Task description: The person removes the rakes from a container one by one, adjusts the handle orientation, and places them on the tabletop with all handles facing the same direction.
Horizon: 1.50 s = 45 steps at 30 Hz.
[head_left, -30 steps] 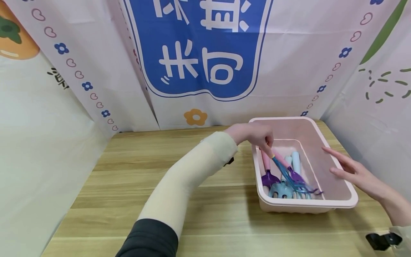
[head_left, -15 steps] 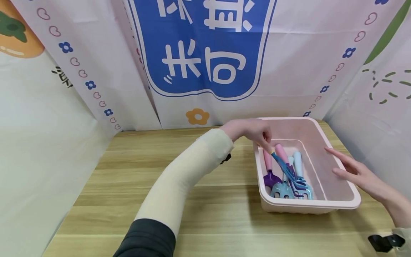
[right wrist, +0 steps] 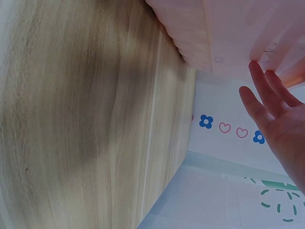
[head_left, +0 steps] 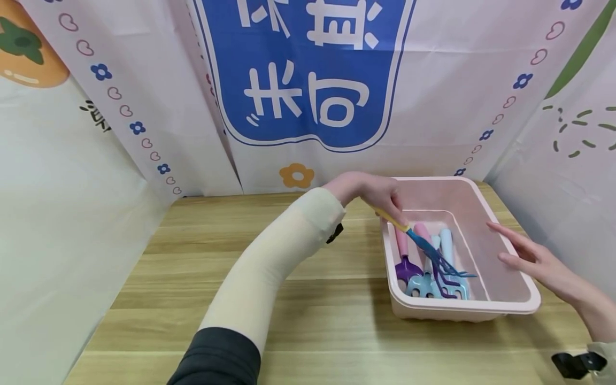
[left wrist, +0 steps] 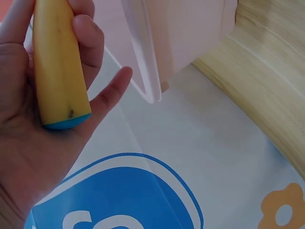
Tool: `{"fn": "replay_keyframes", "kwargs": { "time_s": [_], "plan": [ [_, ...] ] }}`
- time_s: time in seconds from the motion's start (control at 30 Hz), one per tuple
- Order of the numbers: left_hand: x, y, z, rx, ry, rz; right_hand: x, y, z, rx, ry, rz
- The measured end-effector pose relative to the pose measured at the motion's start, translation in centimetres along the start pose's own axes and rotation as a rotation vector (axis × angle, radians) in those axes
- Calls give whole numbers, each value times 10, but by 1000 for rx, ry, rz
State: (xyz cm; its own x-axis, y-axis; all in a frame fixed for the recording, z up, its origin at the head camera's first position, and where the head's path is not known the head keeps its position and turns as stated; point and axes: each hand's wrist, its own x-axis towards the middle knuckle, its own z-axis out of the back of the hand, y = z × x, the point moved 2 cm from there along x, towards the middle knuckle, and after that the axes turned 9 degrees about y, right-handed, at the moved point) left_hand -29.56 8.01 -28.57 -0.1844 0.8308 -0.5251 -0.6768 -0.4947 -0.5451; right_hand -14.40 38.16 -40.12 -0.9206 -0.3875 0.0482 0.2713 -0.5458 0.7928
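My left hand [head_left: 380, 195] grips the yellow handle [left wrist: 59, 67] of a small garden hand rake with blue curved tines [head_left: 430, 251]. The rake slants downward over the left side of a pink plastic bin [head_left: 462, 306], tines inside it. Beneath lie several toy-like garden tools: a purple one with a pink handle [head_left: 406, 267], a purple rake [head_left: 445, 286] with a pink handle, and light blue forks [head_left: 423, 286] with pale blue handles. At the bin's right rim, my right hand [head_left: 539, 262] rests with fingers extended against the wall.
The bin stands on a wooden table [head_left: 327, 321] near its back right corner. Printed white sheets [head_left: 433, 107] with a blue sign rise behind and at both sides. A black wrist mount [head_left: 577, 363] sits at the right wrist.
My left hand has shifted slightly left and up, and the blue rake's tines have swung to the right above the other tools. The right hand stays at the rim.
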Motion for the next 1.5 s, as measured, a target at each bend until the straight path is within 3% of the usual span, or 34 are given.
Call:
{"fn": "replay_keyframes", "kwargs": {
  "time_s": [0.23, 0.5, 0.77, 0.9, 1.13, 1.3, 1.5],
  "plan": [
    [-1, 2, -2, -37, -27, -1, 1, -3, 1, 4, 15, 22],
    [4, 11, -10, -145, 22, -14, 1, -3, 1, -1, 16, -13],
    [0, 15, -11, -139, 19, 26, 0, -3, 0, -7, 9, 5],
    [-7, 15, -10, -121, 4, 31, 0, -4, 0, -8, 7, 3],
    [-24, 23, -6, -142, -51, -16, 1, -3, 0, -11, 8, -12],
    [-38, 30, -8, -140, -65, -14, 2, -3, 0, -12, 6, -6],
    [-59, 41, -12, -144, -121, -58, 1, -2, -1, -9, -2, 4]
  ]
}}
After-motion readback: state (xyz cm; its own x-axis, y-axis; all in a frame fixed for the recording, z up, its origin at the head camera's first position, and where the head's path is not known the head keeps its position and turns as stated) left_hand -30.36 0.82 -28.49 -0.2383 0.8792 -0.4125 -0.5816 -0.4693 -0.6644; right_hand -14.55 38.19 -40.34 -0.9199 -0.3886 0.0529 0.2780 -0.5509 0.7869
